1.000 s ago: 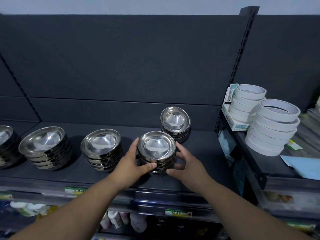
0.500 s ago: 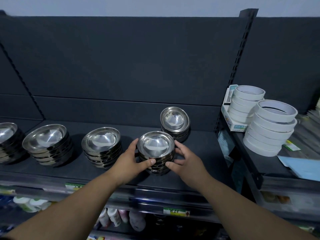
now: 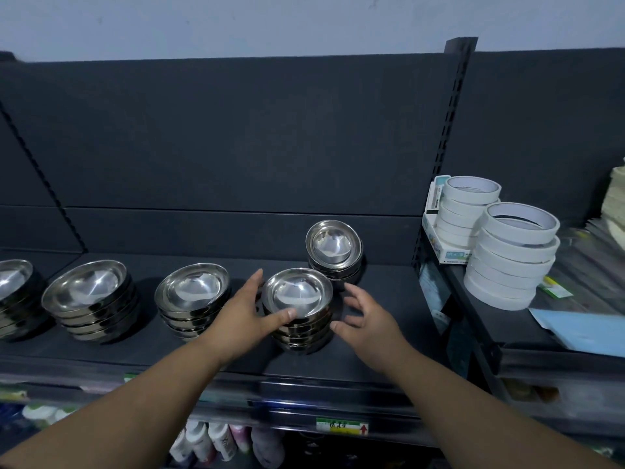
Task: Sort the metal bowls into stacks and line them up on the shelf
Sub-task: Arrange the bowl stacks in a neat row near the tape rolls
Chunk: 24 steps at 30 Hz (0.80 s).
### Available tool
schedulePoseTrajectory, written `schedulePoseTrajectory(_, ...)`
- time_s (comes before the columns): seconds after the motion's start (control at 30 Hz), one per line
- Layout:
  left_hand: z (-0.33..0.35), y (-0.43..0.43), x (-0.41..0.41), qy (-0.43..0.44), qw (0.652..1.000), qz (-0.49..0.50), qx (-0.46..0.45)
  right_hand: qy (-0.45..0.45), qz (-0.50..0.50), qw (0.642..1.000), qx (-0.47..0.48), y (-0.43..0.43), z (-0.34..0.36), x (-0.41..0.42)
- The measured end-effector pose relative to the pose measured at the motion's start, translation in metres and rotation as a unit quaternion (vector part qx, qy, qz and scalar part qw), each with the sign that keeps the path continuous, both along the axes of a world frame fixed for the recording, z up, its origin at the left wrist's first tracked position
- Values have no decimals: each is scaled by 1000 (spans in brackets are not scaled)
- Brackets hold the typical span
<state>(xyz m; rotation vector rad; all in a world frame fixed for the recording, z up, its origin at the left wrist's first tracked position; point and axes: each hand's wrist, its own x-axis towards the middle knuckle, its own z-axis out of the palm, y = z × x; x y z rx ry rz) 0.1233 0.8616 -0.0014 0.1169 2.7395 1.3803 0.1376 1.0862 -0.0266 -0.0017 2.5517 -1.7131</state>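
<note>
A stack of small metal bowls [image 3: 297, 296] stands near the front of the dark shelf [image 3: 382, 340]. My left hand [image 3: 241, 311] rests against its left side, thumb on the top bowl's rim. My right hand [image 3: 367, 321] hovers just right of the stack, fingers spread and apart from it. Behind it stands another small stack [image 3: 334, 250]. Further left, a medium stack [image 3: 194, 297], a larger stack [image 3: 89, 299] and a partly cut-off stack [image 3: 13, 292] form a row.
A slotted upright [image 3: 453, 137] divides the shelf from the right bay, where two piles of white tape rolls [image 3: 510, 255] and blue paper [image 3: 588, 330] lie. Bottles [image 3: 220, 441] stand on the shelf below.
My right hand has let go of the front stack and drawn slightly away to the right. My left hand stays against it. The view has shifted a little.
</note>
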Motion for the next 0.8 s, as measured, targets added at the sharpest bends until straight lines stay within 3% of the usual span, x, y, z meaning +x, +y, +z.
schedulePoseTrajectory(0.17,32,13,-15,95,993,24,-62,8,-74,997,30,17,10,-13)
schedulePoseTrajectory(0.27,49,17,-42,105,988,27,-112,-3,-109,993,32,21,14,-24)
schedulePoseTrajectory(0.57,58,26,-129,-10,986,-23,-165,-35,-172,983,48,20,11,-64)
schedulePoseTrajectory(0.8,44,45,-187,-132,985,-79,-74,-125,-208,968,-68,10,8,-102)
